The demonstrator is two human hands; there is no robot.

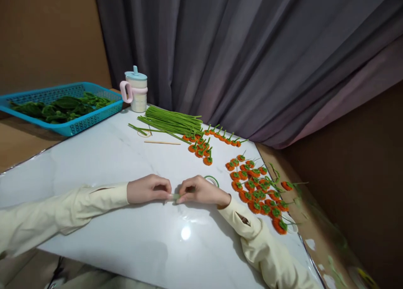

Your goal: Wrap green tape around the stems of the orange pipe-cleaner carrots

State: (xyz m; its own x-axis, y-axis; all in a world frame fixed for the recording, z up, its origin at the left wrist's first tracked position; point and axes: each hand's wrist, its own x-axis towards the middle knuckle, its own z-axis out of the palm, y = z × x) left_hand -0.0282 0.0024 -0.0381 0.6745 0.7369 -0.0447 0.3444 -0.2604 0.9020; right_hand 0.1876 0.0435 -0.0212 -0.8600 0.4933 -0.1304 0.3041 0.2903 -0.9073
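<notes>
Over the middle of the white marbled table, my left hand pinches one end of a short strip of pale green tape. The other end is between the thumb and fingers of my right hand, so the strip spans the small gap between both hands. Just behind my right hand lies a ring-shaped tape roll with a green edge, partly hidden by the hand. Right of that hand, several fuzzy orange persimmon-like pieces with green tops and thin stems sit in a group.
Farther back lie a bundle of green chenille stems, a thin wooden stick and more orange pieces. A lidded cup with a pink handle stands at the back left. Beside it, a blue basket holds green leafy pieces.
</notes>
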